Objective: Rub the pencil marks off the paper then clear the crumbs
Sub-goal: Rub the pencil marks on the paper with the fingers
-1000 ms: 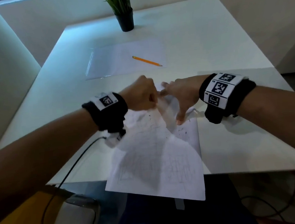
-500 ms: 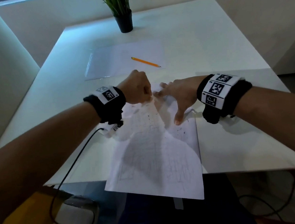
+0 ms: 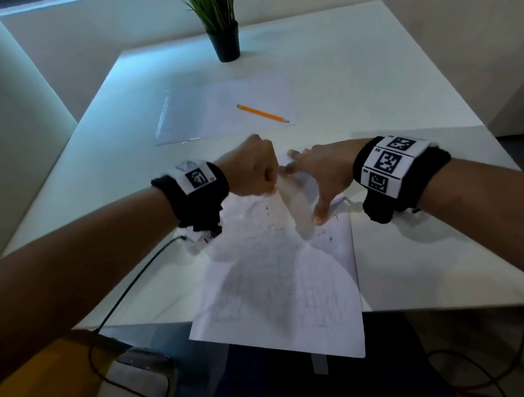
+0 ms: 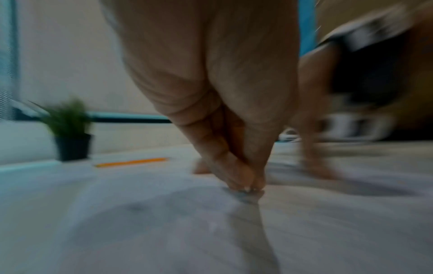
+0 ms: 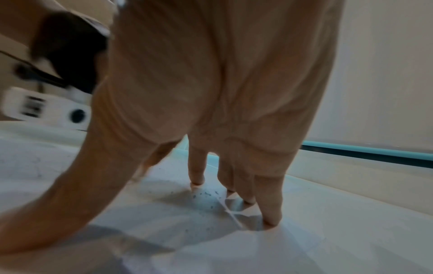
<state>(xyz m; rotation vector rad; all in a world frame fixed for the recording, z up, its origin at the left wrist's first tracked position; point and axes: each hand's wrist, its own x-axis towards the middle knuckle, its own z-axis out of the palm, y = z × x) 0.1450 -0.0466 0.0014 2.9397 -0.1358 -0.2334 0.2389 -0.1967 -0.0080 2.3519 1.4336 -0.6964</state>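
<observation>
A: You're pinching something small at your left hand [image 3: 250,170] fingertips [image 4: 243,182], pressing it onto the paper [image 3: 280,291]. An eraser, I'd judge, though it's too blurred to tell.

B: And your right hand [image 3: 318,175] is lying spread, fingers [image 5: 269,209] straight, grasping nothing, pinning the sheet's far corner just beside the left.

A: The paper is running from under both hands back toward you, its near end hanging off the table [image 3: 415,249]. It's thin and limp, already creasing between your hands.

B: So you're wise to be bracing close to the rubbing. Crumbs [image 5: 206,194] are gathering by your right fingertips; they're light, so sweep gently.
</observation>
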